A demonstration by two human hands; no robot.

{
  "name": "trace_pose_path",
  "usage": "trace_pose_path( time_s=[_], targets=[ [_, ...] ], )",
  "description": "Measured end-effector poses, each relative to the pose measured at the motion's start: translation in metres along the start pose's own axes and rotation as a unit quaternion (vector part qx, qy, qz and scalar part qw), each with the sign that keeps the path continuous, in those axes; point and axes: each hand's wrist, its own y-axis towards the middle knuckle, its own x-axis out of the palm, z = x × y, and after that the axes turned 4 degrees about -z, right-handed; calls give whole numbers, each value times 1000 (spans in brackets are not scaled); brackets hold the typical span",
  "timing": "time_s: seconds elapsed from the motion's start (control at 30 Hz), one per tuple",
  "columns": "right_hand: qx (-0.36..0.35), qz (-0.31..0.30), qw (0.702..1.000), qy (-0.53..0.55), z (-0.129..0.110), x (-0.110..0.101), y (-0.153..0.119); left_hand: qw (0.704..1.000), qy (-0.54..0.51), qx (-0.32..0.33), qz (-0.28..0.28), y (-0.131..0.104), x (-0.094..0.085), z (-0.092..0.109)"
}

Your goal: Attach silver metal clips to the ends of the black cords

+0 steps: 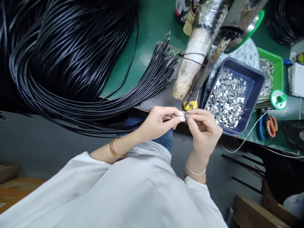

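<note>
While fingertips meet at the front edge of the counter [152, 15], one small metallic piece [187, 116], mostly hidden, lies between them. Left hand [161, 120]: thumb and fingers pinched on the piece. Right hand [204, 126]: likewise pinched on it. Just beyond: one yellow item [190, 105]. To the left: black cables [114, 109], ends fanned. To the right: dark-blue tray [253, 82], holding many silver pieces [225, 106].

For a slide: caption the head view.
Hands pinch a tiny piece near black cables and a tray of metal bits.
</note>
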Motion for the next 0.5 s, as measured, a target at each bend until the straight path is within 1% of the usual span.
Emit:
trace_pose_path(
  time_s=[0.13, 0.23, 0.33, 0.4, 0.5],
  targets=[
    [-13, -19, 1000, 0, 3, -4, 0, 998, 57, 15, -10, -1, -1, -1],
    [-35, -30, 998, -44, 1, -8, 0, 990, 126, 58, -7, -2, -3, -1],
    [-74, -51, 990, -112, -4, -13, 0, 973, 201, 111, -5, -3, -5, -1],
    [-100, -62, 980, -159, -7, -16, 0, 961, 244, 132, -3, -3, -5, -2],
    [-116, -76, 967, -214, -9, -16, -2, 939, 304, 163, 4, -4, -4, -5]
  ],
)
